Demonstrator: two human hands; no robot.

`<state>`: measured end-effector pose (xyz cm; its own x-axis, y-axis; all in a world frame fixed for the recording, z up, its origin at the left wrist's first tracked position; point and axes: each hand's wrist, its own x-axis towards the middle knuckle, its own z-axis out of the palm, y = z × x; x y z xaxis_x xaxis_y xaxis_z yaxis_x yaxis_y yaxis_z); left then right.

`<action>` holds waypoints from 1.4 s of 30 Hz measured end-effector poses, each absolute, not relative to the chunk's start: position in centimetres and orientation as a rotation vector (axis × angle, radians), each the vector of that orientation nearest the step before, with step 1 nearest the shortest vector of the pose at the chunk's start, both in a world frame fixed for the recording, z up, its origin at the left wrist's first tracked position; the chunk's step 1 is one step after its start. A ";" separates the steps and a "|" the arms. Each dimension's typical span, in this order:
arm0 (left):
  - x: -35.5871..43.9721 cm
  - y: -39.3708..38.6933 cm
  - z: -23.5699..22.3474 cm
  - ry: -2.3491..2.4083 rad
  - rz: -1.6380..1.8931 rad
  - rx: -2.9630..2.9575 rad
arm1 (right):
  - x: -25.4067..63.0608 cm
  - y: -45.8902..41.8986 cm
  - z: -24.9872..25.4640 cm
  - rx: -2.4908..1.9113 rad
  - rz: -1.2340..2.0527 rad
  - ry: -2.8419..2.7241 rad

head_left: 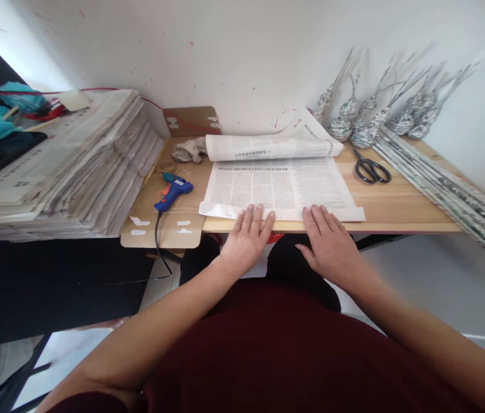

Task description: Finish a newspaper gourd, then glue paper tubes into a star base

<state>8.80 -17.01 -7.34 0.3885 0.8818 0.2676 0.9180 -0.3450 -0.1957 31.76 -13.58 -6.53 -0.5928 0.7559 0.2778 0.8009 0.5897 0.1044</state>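
Note:
A newspaper sheet (268,186) lies on the wooden table, its far end curled over and leaning on the wall. Along its near edge runs a narrow folded strip. My left hand (248,238) rests flat on this strip left of the middle, fingers stretched forward. To the right, my right hand (328,241) presses on the same fold with its fingers extended and thumb out to the side. Neither hand grasps anything. Left of the sheet, a blue glue gun (174,192) lies on a piece of cardboard (169,232).
A tall newspaper stack (108,166) stands at the left. Black-handled scissors (372,170) lie right of the sheet. Several woven paper gourds (371,129) stand by the wall, near long rolled paper sticks (453,198). A crumpled cloth (189,150) lies behind the glue gun.

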 end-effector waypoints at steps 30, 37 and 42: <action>0.1 -19.1 -6.4 -1.816 -0.195 -2.084 | 31.6 -13.6 -7.4 -1.307 -0.353 -2.554; 0.6 -19.2 -6.6 -1.912 -0.239 -2.049 | 31.4 -13.7 -7.3 -1.313 -0.398 -2.552; 2.9 -20.4 -6.5 -1.924 -0.258 -2.041 | 31.4 -13.7 -7.4 -1.309 -0.379 -2.536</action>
